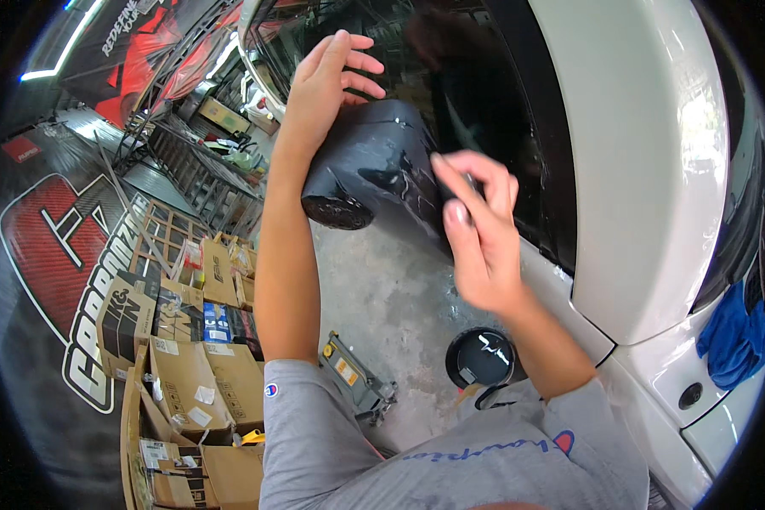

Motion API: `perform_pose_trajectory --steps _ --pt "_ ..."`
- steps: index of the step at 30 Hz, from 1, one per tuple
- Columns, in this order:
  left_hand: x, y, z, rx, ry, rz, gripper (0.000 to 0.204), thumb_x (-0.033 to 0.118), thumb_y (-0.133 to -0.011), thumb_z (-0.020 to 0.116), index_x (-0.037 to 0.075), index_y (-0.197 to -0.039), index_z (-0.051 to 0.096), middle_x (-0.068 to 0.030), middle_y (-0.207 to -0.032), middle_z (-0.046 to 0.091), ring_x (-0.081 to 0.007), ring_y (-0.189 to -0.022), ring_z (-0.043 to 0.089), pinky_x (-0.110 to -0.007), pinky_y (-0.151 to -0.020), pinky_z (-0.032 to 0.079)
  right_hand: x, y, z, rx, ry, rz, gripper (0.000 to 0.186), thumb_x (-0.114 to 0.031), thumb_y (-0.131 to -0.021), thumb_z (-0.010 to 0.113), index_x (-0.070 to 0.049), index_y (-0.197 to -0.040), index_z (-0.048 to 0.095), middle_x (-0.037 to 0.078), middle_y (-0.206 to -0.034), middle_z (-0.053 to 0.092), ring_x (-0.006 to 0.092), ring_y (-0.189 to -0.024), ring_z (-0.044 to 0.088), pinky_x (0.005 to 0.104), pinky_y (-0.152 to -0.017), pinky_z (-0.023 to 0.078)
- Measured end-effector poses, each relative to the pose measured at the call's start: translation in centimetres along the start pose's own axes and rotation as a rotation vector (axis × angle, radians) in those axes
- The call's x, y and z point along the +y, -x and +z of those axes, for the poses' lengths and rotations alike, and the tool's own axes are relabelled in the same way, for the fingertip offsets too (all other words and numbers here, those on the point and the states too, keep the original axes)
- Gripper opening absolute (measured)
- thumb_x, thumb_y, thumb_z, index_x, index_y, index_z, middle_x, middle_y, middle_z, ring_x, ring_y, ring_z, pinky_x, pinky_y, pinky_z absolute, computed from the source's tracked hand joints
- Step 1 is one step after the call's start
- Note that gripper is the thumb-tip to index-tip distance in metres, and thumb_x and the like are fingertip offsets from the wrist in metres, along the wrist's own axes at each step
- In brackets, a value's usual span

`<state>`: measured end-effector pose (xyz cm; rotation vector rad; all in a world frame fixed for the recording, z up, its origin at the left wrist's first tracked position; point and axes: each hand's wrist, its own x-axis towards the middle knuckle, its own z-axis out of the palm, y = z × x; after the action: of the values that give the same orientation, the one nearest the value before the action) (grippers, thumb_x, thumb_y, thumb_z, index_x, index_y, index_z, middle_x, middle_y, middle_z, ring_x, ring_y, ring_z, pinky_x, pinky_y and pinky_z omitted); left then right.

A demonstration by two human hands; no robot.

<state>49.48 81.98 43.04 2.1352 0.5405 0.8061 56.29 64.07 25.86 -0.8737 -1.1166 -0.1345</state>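
A dark grey side mirror housing (357, 153) juts out from the white car (646, 153) in front of me. Its near side shows glossy, wrinkled patches, wet or loosely covered; I cannot tell which. My left hand (336, 72) reaches past the mirror's far left side, fingers spread and holding nothing, with the wrist close to the housing. On the right, my right hand (484, 225) is closed beside the housing's near right edge, thumb and fingers pinched together. Something small and dark shows between the fingers, blurred and mostly covered.
Below on the concrete floor (399, 293) stand a black bucket (453, 340) with dark liquid and a floor jack (353, 378). Opened cardboard boxes (187, 387) crowd the left, before a printed banner (51, 297). A blue cloth (735, 336) hangs at the car's right side.
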Motion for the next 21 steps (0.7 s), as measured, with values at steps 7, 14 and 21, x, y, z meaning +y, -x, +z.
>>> perform_pose_trajectory --steps 7,14,21 --pt "-0.1 0.0 0.3 -0.010 0.019 0.003 0.044 0.042 -0.108 0.041 0.005 -0.123 0.059 -0.0083 -0.100 0.068 -0.0177 -0.074 0.070 -0.030 -0.067 0.051 0.4 0.0 -0.3 -0.020 0.002 -0.021 0.038 -0.009 -0.096 0.059 -0.002 -0.133 0.063 0.013 -0.126 0.057 0.0267 -0.109 0.045 0.0376 -0.098 0.033" --pt "0.4 -0.3 0.0 -0.005 0.024 0.024 0.043 0.042 -0.108 0.041 0.006 -0.123 0.059 -0.0077 -0.101 0.068 -0.0171 -0.075 0.070 -0.030 -0.067 0.050 0.6 0.0 -0.2 -0.005 0.008 -0.049 0.038 -0.010 -0.096 0.060 -0.003 -0.134 0.063 0.014 -0.127 0.056 0.0266 -0.110 0.044 0.0383 -0.099 0.032" --pt "-0.4 0.1 -0.1 -0.014 0.055 0.003 0.045 0.043 -0.109 0.040 0.004 -0.124 0.058 -0.0080 -0.101 0.068 -0.0176 -0.076 0.070 -0.030 -0.067 0.051 0.3 -0.1 -0.3 -0.026 0.025 -0.054 0.039 -0.008 -0.094 0.061 -0.004 -0.134 0.063 0.014 -0.128 0.056 0.0274 -0.110 0.045 0.0379 -0.099 0.032"
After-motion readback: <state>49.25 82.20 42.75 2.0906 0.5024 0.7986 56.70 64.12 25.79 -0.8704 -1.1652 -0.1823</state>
